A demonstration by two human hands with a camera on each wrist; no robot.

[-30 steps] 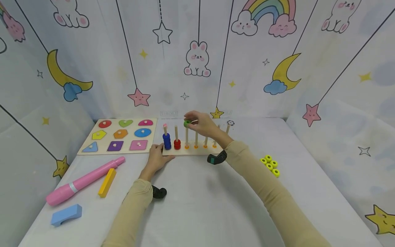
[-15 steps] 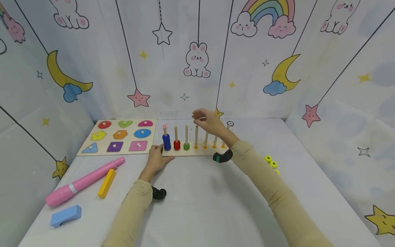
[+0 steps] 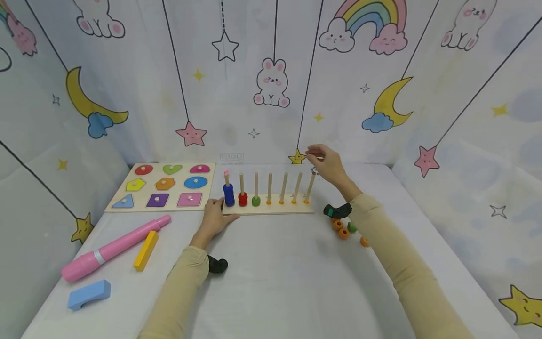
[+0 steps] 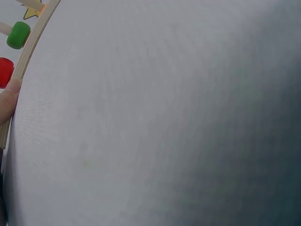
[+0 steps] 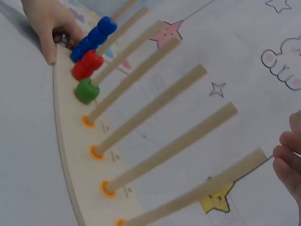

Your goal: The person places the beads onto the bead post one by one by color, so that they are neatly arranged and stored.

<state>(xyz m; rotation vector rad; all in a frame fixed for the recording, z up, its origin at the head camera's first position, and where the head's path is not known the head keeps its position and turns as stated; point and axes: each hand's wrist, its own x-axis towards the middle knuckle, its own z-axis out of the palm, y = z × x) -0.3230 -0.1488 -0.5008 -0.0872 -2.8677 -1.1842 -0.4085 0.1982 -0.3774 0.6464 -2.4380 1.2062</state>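
Observation:
A wooden peg board (image 3: pixel 271 207) stands at the back of the table with seven upright pegs. Blue rings (image 3: pixel 228 194) fill the first peg, red rings (image 3: pixel 243 198) sit on the second, and one green ring (image 3: pixel 256 201) on the third. My left hand (image 3: pixel 217 212) grips the board's left end, thumb on the front edge; the right wrist view shows that left hand (image 5: pixel 49 26) by the blue rings (image 5: pixel 91 37). My right hand (image 3: pixel 322 159) hovers empty, fingers loosely curled, over the rightmost peg (image 3: pixel 310 187). The left wrist view catches the green ring (image 4: pixel 19 34) and thumb (image 4: pixel 9 101).
Loose orange rings (image 3: pixel 341 229) and a green ring (image 3: pixel 351 227) lie right of the board beside my right forearm. A shape puzzle board (image 3: pixel 163 188) sits at the back left. A pink marker (image 3: pixel 114 247), yellow block (image 3: pixel 146 250) and blue block (image 3: pixel 90 294) lie front left.
My right hand let the green ring go down the third peg, then moved right to the last peg, empty. The left hand has stayed on the board's end.

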